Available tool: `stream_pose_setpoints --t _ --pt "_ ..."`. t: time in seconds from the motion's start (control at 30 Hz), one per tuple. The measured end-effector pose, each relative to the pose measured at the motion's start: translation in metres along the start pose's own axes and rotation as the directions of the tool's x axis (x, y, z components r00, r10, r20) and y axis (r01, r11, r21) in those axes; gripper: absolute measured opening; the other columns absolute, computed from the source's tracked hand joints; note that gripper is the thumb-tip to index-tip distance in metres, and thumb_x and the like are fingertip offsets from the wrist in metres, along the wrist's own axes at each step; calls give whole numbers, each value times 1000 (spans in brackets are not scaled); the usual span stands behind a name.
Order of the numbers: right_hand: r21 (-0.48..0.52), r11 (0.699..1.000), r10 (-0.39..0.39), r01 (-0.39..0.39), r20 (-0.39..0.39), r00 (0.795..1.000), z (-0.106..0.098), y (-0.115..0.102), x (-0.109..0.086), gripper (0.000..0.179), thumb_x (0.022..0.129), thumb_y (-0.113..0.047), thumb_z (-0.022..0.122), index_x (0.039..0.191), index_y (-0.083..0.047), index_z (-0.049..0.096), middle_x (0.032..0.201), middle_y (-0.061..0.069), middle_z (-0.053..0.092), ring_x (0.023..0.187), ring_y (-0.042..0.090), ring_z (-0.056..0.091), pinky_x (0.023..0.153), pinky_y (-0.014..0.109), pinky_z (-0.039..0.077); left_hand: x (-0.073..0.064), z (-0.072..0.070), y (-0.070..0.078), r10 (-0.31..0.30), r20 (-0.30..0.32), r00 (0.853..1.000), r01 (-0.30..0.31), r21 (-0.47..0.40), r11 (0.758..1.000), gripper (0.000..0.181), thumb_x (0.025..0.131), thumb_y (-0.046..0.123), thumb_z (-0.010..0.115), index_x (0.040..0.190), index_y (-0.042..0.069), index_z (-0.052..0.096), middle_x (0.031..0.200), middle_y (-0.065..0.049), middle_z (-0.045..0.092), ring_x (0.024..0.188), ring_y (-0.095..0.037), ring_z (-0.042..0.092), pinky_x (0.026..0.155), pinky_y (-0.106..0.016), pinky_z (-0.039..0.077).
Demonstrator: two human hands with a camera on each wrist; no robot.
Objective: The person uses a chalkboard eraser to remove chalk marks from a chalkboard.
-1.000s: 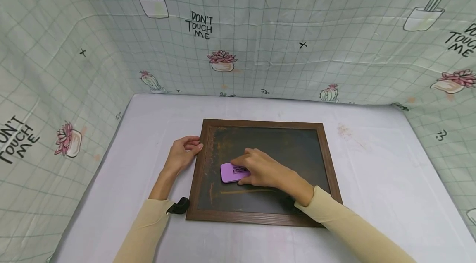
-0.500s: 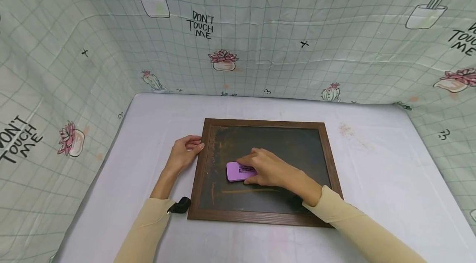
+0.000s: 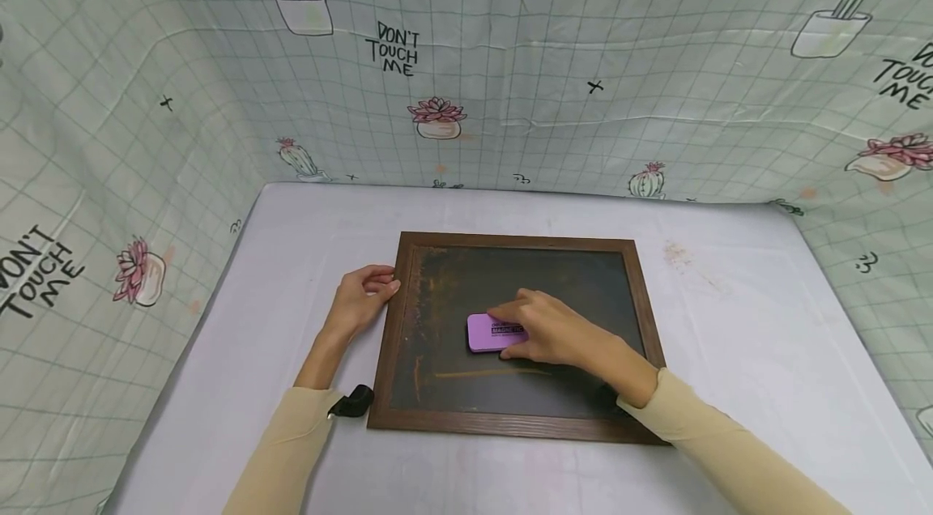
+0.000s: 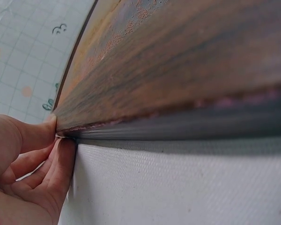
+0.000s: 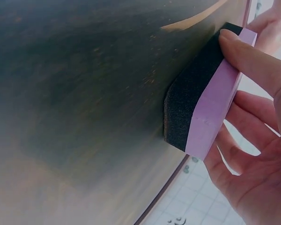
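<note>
here, purple eraser (image 3: pixel 479 334), dark underside (image 5: pixel 187 98), black lettering (image 3: pixel 506 329) — right hand (image 3: pixel 557 329) gripping it, left hand (image 3: pixel 359 300) pinching brown-framed board (image 3: pixel 583 288)

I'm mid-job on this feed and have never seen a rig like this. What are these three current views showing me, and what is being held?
There is no robot here: these are a person's own bare hands. The wide picture comes from a camera worn on the head, looking forward and down. The other two come from cameras on the wrists, each close to its own hand's work. On a white table lies a dark board with a brown frame; a thin orange-yellow streak shows on it. The left hand pinches the frame's edge between thumb and fingers, at the board's left side. The right hand holds a purple eraser, its dark pad facing the board. Patterned cloth hangs behind.
</note>
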State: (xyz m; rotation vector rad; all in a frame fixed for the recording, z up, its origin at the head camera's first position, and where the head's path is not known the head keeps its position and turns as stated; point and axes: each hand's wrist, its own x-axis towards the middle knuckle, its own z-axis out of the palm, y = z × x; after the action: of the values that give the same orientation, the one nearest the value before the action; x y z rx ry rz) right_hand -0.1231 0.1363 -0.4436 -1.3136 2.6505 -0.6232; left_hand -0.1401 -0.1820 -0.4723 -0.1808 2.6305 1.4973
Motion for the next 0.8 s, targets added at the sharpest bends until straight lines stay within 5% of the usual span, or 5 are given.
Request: stream_pose_setpoints --t 0.8 --pt "22 996 90 -89 -77 993 -9 24 -51 57 77 -22 93 123 4 72 111 9 76 90 17 59 74 31 53 0 0 -1 14 7 1000 -14 -10 1000 35 100 9 68 130 -8 63 119 -25 68 105 -36 66 92 -41 48"
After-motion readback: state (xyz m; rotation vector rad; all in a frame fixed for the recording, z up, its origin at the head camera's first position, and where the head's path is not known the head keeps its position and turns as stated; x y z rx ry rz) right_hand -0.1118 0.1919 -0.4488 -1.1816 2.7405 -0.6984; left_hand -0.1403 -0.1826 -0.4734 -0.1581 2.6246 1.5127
